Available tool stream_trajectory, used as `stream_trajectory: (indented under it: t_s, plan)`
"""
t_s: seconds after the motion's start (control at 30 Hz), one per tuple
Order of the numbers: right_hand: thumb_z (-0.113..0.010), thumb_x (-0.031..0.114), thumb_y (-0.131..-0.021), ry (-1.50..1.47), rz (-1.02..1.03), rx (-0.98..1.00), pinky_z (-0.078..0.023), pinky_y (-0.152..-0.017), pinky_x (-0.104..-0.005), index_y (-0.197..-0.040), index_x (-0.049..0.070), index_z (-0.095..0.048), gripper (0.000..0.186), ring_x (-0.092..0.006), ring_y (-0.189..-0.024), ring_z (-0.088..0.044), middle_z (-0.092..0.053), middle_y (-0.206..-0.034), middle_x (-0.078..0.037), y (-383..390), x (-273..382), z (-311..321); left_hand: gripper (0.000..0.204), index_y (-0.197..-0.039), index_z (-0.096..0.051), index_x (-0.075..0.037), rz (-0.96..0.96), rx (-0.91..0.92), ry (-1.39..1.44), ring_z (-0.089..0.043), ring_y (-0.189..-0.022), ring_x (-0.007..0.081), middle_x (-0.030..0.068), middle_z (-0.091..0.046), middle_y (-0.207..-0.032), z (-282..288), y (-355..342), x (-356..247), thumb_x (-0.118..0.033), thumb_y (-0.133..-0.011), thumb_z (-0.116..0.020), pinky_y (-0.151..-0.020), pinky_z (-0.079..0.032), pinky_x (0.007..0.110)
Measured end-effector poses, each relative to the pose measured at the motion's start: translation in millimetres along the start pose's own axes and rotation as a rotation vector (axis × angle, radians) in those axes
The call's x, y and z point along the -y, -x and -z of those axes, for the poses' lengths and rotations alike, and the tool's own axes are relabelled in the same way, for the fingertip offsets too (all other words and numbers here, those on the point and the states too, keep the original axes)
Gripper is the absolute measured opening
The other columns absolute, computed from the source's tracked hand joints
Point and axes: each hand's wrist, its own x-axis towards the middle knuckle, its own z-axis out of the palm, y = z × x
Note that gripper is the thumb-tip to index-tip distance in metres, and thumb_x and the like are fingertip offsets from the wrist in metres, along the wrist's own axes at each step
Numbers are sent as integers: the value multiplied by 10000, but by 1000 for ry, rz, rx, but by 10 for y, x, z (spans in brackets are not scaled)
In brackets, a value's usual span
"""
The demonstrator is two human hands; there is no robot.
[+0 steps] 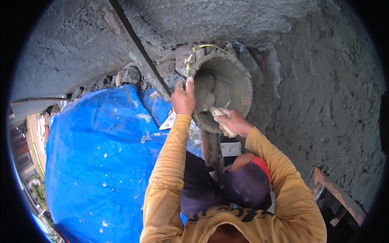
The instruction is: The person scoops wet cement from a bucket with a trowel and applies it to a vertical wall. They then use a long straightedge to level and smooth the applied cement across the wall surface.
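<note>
A mortar-crusted bucket stands tilted between my hands, its open mouth facing me. Wet grey mortar coats its inside and lies in the bottom. My left hand is closed on the bucket's left rim, thumb pointing up along it. In my right hand is a trowel, gripped by its pale, mortar-smeared handle. The trowel's blade reaches into the bucket, partly hidden by mortar. A yellowish cord or handle loops over the bucket's far left edge.
Blue tarpaulin covers a large heap on my left. A wooden plank slants down from the wall towards the bucket. Rough plastered wall rises on the right, with a wooden frame below it. Rubble lies along the wall's foot.
</note>
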Motion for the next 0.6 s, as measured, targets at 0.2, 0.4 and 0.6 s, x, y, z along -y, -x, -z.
stream_trajectory:
  t_s: [0.2,0.4,0.6]
  plan:
    - [-563,223,-824,838,309,-392,-495,-709,-299,-1310,8,-433,548,-242,-817,-631,-619,-950,-164,-8,-47,516,476,-863,-593,26,-49,35,-117,-584,-763,468,297,-598,-741,13,-186,34,-441,-896,-509,-672,-453,499]
    - [-459,97,-781,1608,588,-414,-505,-582,-393,-1222,18,-510,451,-304,-707,-637,-637,-840,-155,-168,-113,380,513,-813,-593,26,-2,63,-159,-572,-767,470,297,-590,-745,0,-164,-142,-472,-894,-501,-679,-443,485]
    - [-429,137,-871,1708,471,34,-503,-601,-386,-991,38,-614,241,-277,-689,-644,-658,-751,-129,464,347,362,508,-846,-601,17,34,18,-142,-579,-770,473,301,-595,-753,21,-113,-114,-480,-884,-506,-688,-447,508]
